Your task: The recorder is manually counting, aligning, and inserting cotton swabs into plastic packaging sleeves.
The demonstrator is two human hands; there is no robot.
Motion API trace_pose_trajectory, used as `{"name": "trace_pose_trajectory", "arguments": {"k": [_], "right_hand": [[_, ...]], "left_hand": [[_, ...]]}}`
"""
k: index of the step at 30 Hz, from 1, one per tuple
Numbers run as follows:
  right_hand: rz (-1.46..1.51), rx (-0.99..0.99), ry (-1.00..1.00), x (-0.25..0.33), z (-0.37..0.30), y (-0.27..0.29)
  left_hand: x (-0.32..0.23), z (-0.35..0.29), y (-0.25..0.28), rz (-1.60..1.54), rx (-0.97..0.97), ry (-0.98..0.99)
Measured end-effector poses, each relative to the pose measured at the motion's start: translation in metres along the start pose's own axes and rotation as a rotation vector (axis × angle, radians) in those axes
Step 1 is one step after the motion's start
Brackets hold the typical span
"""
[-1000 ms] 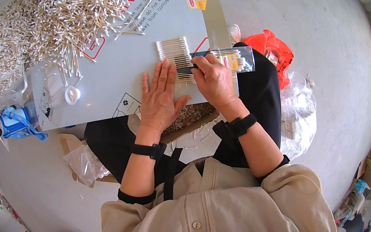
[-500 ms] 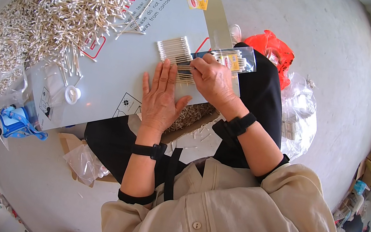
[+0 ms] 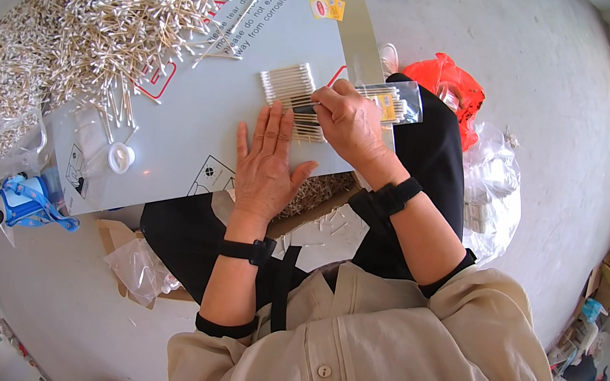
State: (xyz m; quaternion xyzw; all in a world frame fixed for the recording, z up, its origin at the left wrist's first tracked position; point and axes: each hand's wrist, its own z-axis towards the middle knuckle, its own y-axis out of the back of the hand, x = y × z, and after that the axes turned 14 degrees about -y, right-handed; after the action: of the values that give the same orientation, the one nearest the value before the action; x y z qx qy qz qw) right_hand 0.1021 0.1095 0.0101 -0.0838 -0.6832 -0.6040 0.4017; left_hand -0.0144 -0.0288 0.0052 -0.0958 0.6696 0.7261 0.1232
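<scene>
Cotton swabs [image 3: 288, 83] are laid in a row just beyond the fingertips of the left hand [image 3: 266, 171], to the left of the curled right hand [image 3: 353, 124].

On the grey table [image 3: 167, 142], a heap of loose swabs [image 3: 98, 23] is spread at the left. The left hand is laid flat, its fingers straight and released. The right hand is bent inward, thumb and fingers drawn together; whether anything is pinched there is hidden and cannot be told. A clear packet [image 3: 412, 102] is partly covered by its knuckles, and a dark strip [image 3: 304, 107] is seen by its fingertips.
</scene>
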Motion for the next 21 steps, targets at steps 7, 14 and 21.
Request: {"name": "trace_pose_trajectory", "arguments": {"k": [7,14,21], "right_hand": [[0.008,0.043,0.035,-0.002,-0.007,-0.001],[0.052,0.015,-0.011,0.003,0.006,0.003],[0.049,0.01,0.029,0.003,0.015,0.0]], "left_hand": [[0.001,-0.001,0.0,-0.003,0.008,0.001],[0.001,0.0,0.0,-0.009,0.0,-0.006],[0.0,0.0,0.001,-0.018,-0.001,0.0]]}}
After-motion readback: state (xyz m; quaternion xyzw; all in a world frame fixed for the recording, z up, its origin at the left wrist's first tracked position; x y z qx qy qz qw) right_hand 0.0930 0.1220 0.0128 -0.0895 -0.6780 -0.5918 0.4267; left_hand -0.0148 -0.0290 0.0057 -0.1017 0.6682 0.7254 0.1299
